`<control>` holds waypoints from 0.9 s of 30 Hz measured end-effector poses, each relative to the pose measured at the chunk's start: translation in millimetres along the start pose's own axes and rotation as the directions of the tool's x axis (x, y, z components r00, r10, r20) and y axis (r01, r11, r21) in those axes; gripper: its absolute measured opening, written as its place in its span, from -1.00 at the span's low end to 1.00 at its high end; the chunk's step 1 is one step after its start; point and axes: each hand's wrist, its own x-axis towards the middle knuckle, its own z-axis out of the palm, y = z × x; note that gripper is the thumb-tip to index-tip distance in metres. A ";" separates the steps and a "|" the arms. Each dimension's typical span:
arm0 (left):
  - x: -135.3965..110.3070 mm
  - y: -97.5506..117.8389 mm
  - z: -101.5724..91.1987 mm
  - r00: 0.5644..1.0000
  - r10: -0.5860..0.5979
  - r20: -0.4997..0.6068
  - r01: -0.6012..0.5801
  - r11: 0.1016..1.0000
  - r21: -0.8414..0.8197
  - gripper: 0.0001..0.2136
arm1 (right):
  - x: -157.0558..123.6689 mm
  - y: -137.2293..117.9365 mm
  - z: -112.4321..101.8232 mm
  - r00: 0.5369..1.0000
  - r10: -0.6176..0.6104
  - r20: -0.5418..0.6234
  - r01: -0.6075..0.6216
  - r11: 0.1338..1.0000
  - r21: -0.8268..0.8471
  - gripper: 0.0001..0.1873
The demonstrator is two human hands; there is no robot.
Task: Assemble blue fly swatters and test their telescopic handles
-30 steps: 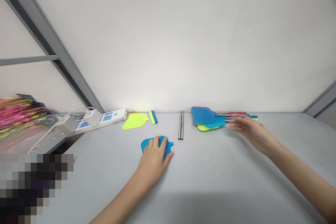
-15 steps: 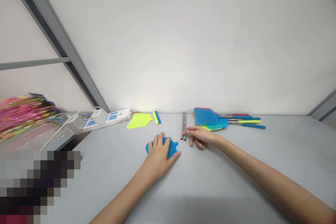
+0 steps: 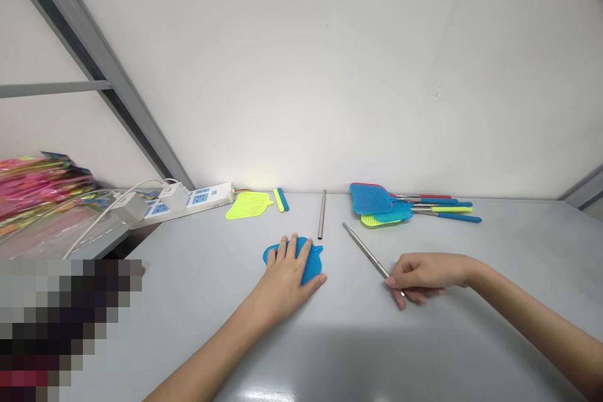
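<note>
My left hand [image 3: 288,274] lies flat with fingers spread on a blue mesh fly swatter head [image 3: 311,266], pressing it to the grey table [image 3: 424,326]. My right hand [image 3: 419,277] grips the end of a steel telescopic rod [image 3: 365,251], which slants away from me across the table. A second steel rod [image 3: 321,214] lies straight, between my hands and farther off. Part of the swatter head is hidden under my left hand.
Beyond my right hand lies a pile of blue and yellow-green swatter heads [image 3: 372,201] with coloured handles [image 3: 447,209]. At the far left are a yellow-green swatter head [image 3: 249,205], two handles [image 3: 281,199], a power strip [image 3: 198,201] and pink packages [image 3: 38,185].
My right hand has moved right and nearer to me, taking one steel rod from beside the other. That rod now lies slanted. My left hand stays on the swatter head.
</note>
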 end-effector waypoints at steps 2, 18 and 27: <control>-1.7 2.8 -1.0 1.000 0.011 0.004 -0.011 1.000 0.005 -0.36 | -12.0 5.9 -4.9 0.996 0.007 -0.091 -0.011 0.999 -0.044 -0.52; -0.8 6.2 -4.2 0.997 0.070 -0.021 -0.069 0.998 0.010 -0.37 | 17.1 42.8 -9.3 0.577 -0.395 -0.715 0.062 0.894 -0.444 -0.77; -1.3 7.5 -7.0 0.999 0.054 -0.006 -0.054 0.998 -0.017 -0.38 | 12.2 51.5 -10.4 0.571 -0.394 -0.720 0.061 0.895 -0.442 -0.81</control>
